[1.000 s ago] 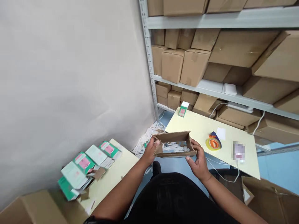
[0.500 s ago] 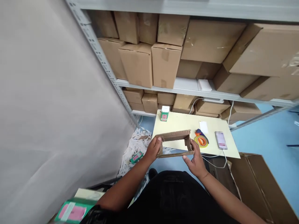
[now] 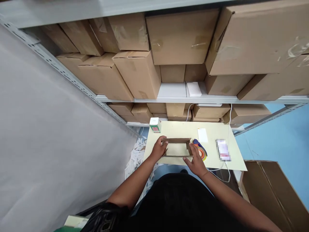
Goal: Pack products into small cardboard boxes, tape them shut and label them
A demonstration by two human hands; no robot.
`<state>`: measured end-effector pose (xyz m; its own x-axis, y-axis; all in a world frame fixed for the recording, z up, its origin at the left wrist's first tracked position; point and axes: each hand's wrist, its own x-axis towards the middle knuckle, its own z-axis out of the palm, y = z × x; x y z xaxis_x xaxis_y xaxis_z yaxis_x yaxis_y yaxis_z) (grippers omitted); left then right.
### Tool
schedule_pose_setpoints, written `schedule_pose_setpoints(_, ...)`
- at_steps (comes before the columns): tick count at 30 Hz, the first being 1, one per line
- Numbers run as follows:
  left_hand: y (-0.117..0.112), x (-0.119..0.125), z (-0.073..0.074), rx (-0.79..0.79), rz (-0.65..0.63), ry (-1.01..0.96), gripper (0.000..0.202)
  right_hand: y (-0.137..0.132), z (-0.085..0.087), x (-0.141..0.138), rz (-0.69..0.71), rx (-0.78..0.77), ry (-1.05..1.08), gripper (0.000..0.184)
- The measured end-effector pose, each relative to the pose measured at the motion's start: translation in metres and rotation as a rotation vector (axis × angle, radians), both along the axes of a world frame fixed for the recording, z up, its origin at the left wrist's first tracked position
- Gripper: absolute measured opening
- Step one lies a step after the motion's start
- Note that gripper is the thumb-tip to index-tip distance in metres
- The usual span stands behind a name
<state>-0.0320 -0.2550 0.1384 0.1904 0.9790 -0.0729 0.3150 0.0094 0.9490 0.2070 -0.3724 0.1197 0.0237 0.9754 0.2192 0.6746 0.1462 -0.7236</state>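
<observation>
Between my hands is a small brown cardboard box, its middle open so that the pale tabletop shows through. My left hand grips its left end, thumb on the inner side. At the right end, my right hand holds the box wall, fingers behind it and thumb low in front. Just behind my right hand lies a tape dispenser in blue and orange with a yellow roll, partly covered by that hand. A small green and white box stands at the table's back left corner.
The pale yellow table also bears a white card and a blurred phone on a cable. Shelves full of cartons rise behind. White paper strips litter the floor at left; a large open carton stands at right.
My view has turned and shifted. The cardboard box, still in both hands, now sits over the table and looks more level. My right hand has come in front of the tape dispenser.
</observation>
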Motion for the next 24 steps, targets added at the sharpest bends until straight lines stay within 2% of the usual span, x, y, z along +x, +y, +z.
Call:
schedule_pose_setpoints(4,0.018,0.016,-0.013,-0.065,-0.042,-0.011,0.05,0.022,-0.024,0.022,0.028,-0.069,0.018,0.081)
schedule_pose_setpoints(8,0.025,0.014,-0.021,-0.115,-0.124,-0.158,0.059,0.033,-0.051,0.03,-0.013,-0.14,0.045,0.082)
schedule_pose_setpoints(11,0.025,0.01,-0.025,-0.151,-0.155,-0.205,0.061,0.035,-0.062,0.031,-0.023,-0.157,0.057,0.082)
schedule_pose_setpoints(15,0.027,0.005,-0.031,-0.174,-0.166,-0.164,0.064,0.034,-0.062,0.026,-0.023,-0.165,0.021,0.083)
schedule_pose_setpoints(19,0.034,0.0,-0.043,-0.177,-0.144,-0.032,0.06,0.035,-0.054,0.014,-0.026,-0.17,-0.044,0.083)
schedule_pose_setpoints(24,0.049,0.0,-0.054,-0.067,-0.162,0.065,0.048,0.031,-0.048,0.004,-0.088,-0.182,-0.039,0.081)
